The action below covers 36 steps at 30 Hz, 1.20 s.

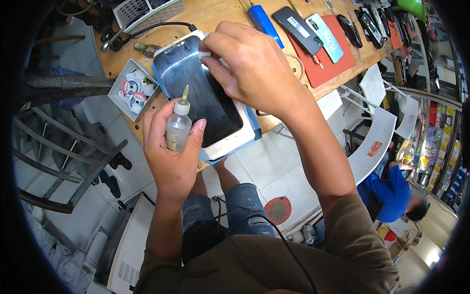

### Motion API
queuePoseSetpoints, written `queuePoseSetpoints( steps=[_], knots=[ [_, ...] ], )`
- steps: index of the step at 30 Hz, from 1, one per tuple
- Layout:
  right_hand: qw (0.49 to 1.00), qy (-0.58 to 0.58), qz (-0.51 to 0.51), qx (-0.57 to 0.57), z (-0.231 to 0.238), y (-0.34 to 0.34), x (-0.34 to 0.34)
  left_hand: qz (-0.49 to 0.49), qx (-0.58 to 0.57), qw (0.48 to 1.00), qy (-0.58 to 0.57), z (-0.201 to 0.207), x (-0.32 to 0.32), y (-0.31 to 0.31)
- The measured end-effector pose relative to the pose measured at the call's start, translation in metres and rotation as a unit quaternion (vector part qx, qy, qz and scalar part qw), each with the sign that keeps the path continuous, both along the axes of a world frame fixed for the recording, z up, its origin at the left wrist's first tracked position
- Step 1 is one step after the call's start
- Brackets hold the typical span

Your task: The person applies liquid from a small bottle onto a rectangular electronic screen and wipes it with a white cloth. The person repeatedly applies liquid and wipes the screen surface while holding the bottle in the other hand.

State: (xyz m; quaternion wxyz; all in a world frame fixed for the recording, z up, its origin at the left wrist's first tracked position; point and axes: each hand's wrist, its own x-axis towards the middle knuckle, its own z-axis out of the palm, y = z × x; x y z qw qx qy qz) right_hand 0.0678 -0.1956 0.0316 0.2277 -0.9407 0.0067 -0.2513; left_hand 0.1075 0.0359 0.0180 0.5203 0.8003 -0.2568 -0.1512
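Note:
My left hand [167, 164] is wrapped round a small clear dropper bottle [178, 128] with a thin nozzle pointing up, held over the near left part of a dark glass screen [221, 115]. The screen lies on a flat white block [234, 142] with a cable at its far end; blue sheeting shows round the edges. At the screen's far right edge, my right hand [252, 66] pinches a small white piece [203, 54] against the glass. Its kind is mostly hidden by my fingers. Streaks and a row of light reflections show on the glass.
A white box with small spools [131, 90] stands left of the block. Rightward lie a blue cylinder [265, 24], phones [297, 30] and a red mat [338, 56]. White chairs [374, 142] and a person in blue [389, 193] are to the right.

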Motion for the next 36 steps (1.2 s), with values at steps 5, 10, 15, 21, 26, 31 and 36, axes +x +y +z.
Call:
queuePoseSetpoints(
  steps=[5, 10, 15, 21, 26, 31, 36],
  knots=[
    [0.985, 0.156, 0.014, 0.075, 0.026, 0.034, -0.065, 0.012, 0.001, 1.0, -0.012, -0.007, -0.001, 0.01],
    [0.996, 0.083, -0.007, 0.016, 0.011, 0.009, -0.022, -0.001, -0.004, 1.0, -0.003, -0.002, -0.001, 0.002],
    [0.995, 0.093, -0.013, 0.047, 0.012, 0.022, -0.039, 0.005, 0.002, 1.0, -0.005, -0.005, 0.0, 0.007],
    [0.99, 0.116, -0.014, 0.083, 0.017, 0.022, -0.045, 0.004, 0.003, 1.0, -0.014, -0.003, -0.001, 0.007],
    [0.995, 0.086, -0.031, 0.049, 0.012, 0.014, -0.029, 0.003, 0.002, 1.0, -0.006, -0.002, -0.002, 0.005],
    [0.968, 0.219, 0.007, 0.125, 0.04, 0.043, -0.086, 0.017, 0.004, 1.0, 0.0, -0.003, -0.006, 0.012],
    [0.999, 0.043, -0.009, 0.007, 0.005, 0.001, -0.004, 0.004, 0.011, 1.0, 0.005, 0.004, -0.005, 0.005]
  ],
)
